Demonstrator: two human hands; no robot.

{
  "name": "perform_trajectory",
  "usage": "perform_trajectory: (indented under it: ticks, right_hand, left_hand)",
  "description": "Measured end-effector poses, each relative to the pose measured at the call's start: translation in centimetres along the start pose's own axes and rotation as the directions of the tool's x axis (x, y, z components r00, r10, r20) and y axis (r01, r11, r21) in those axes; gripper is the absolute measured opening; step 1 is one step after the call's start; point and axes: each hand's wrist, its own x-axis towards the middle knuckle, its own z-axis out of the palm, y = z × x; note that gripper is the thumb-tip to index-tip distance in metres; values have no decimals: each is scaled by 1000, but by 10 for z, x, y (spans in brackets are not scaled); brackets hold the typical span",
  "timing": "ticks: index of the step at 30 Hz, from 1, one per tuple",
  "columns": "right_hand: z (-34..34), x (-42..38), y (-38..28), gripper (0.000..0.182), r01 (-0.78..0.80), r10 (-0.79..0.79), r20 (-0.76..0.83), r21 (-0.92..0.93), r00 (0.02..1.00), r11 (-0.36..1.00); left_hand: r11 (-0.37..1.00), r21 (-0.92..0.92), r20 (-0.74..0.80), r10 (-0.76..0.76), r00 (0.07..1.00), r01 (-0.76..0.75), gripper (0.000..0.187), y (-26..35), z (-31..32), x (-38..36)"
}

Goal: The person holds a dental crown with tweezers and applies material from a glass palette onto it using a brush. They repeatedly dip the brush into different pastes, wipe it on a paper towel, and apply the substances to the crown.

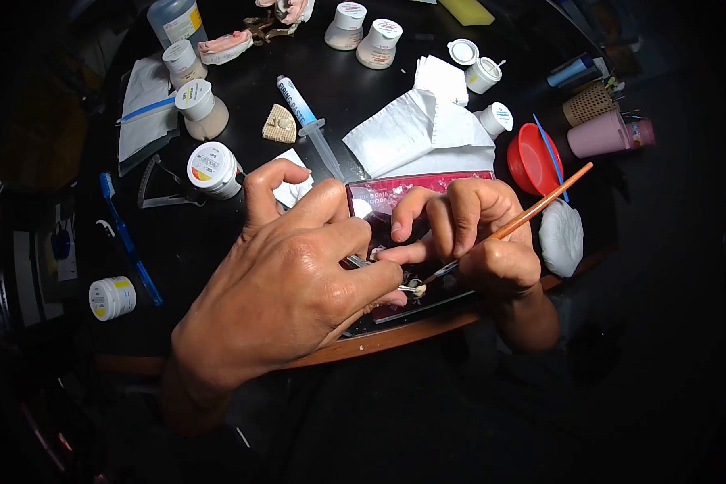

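My left hand [294, 274] is closed around metal tweezers [355, 260], mostly hidden by the fingers. At their tip sits a small cream-coloured tooth crown [420, 290]. My right hand [488, 242] grips a fine brush [532, 211] with an orange-brown wooden handle, its bristles touching or very close to the crown. Both hands are over a magenta plate [427, 182] with a glassy surface, near the table's front edge. My right hand's fingers reach towards the left, close to the left fingers. What lies under the left palm is hidden.
Behind the plate lie folded white tissues [411, 133] and a firing paste syringe [298, 105]. Powder jars [202, 113] and a blue toothbrush [129, 238] are at the left. A red bowl [532, 161] and a white lump [561, 238] stand at the right. Dental models [226, 47] are at the back.
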Motion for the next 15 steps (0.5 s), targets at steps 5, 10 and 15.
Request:
perform_trajectory:
  ticks: [5, 10, 15]
  right_hand:
    - [-1, 0, 0, 8, -2, 2, -1, -13, 1000, 1000]
    - [-1, 1, 0, 7, 3, -3, 12, -30, 1000, 1000]
    - [3, 0, 0, 4, 3, -3, -31, -3, 1000, 1000]
  left_hand:
    - [1000, -19, -4, -4, 1000, 4, 18, -1, 0, -1]
    - [1000, -2, -3, -1, 1000, 1, 18, 0, 0, 0]
    - [1000, 8, 7, -1, 1000, 1, 17, 0, -1, 0]
